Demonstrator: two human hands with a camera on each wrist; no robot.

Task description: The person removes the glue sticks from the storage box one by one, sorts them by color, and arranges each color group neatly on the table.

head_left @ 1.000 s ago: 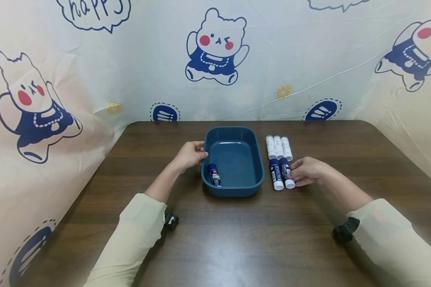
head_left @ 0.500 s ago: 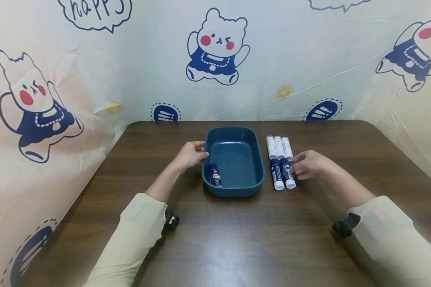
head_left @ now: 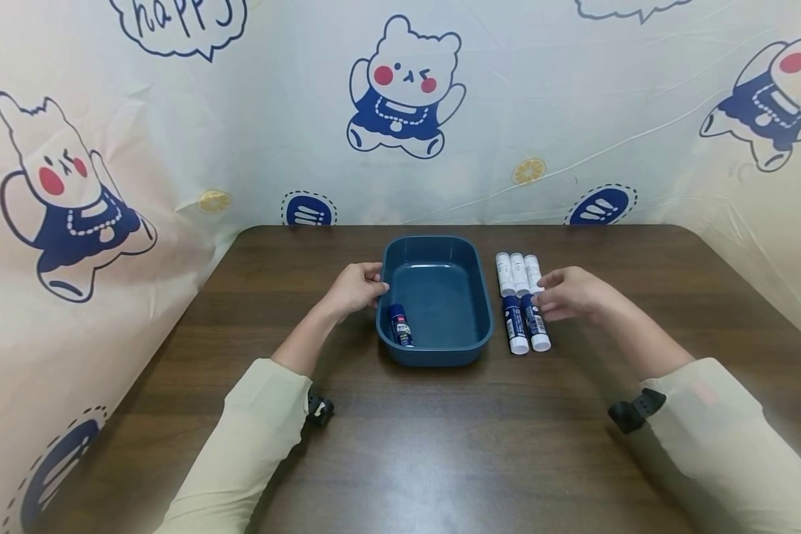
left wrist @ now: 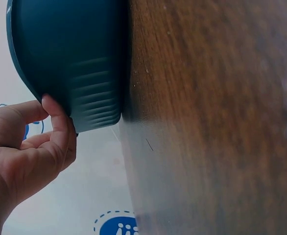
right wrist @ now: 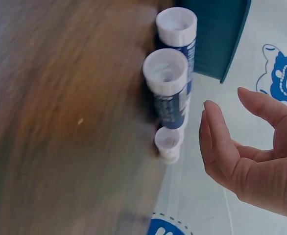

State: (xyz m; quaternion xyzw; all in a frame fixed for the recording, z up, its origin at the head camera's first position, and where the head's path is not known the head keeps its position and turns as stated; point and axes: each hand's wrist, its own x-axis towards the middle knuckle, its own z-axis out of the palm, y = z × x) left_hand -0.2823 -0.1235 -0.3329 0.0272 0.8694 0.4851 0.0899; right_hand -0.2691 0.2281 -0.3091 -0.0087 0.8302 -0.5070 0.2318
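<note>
In the head view my left hand pinches the left rim of a teal plastic bin. Thumb and fingers meet over that rim in the left wrist view. One dark blue glue stick lies inside, by the near left corner. My right hand hovers at the upper end of the rightmost blue glue stick, its thumb and fingers apart with nothing between them. Beside that stick lies another blue glue stick with a white end. Three white glue sticks lie in a row behind, the right one partly covered by my fingers.
All of this sits on a dark brown wooden table. A pale curtain with cartoon bears hangs behind the far edge. Each wrist wears a black strap, the right strap close over the tabletop.
My right hand has drawn off the side of the rightmost blue glue stick and moved away from me, toward its upper end and the white sticks. The left hand and bin stay put.
</note>
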